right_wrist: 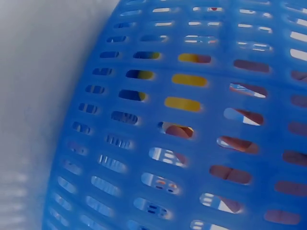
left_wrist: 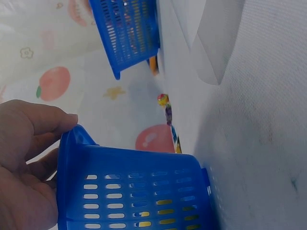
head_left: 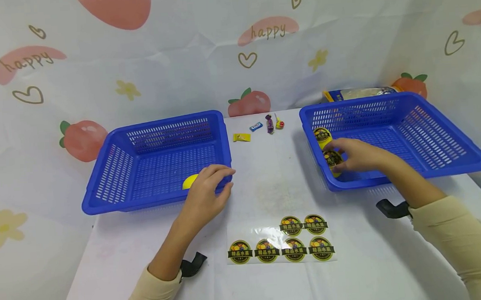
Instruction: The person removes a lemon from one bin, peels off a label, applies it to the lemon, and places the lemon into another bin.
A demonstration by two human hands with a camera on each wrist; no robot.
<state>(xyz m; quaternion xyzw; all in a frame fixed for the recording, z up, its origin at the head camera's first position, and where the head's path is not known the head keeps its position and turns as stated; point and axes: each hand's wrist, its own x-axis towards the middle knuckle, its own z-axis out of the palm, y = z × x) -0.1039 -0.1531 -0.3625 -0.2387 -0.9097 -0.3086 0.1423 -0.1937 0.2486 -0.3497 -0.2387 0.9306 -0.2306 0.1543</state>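
Note:
Inside the left end of the right blue basket (head_left: 429, 176), my right hand (head_left: 357, 155) holds a yellow round fruit (head_left: 333, 159) with a black round label, thumb and fingers on either side. Another labelled yellow fruit (head_left: 323, 137) lies just behind it. In the right wrist view the basket's slotted wall (right_wrist: 158, 143) covers most of the hand. My left hand (head_left: 207, 190) is at the near right corner of the left blue basket (head_left: 145, 204), fingers loosely bent by the rim. A yellow fruit (head_left: 189, 181) sits in that basket, partly hidden by this hand.
A sheet of round fruit labels (head_left: 265, 232) lies at the table's front middle. Between the baskets at the back are a yellow packet (head_left: 241, 137), a blue packet (head_left: 256, 126), a purple wrapped candy (head_left: 269, 124) and a lollipop (head_left: 280, 123). A plastic bag (head_left: 362, 93) lies behind the right basket.

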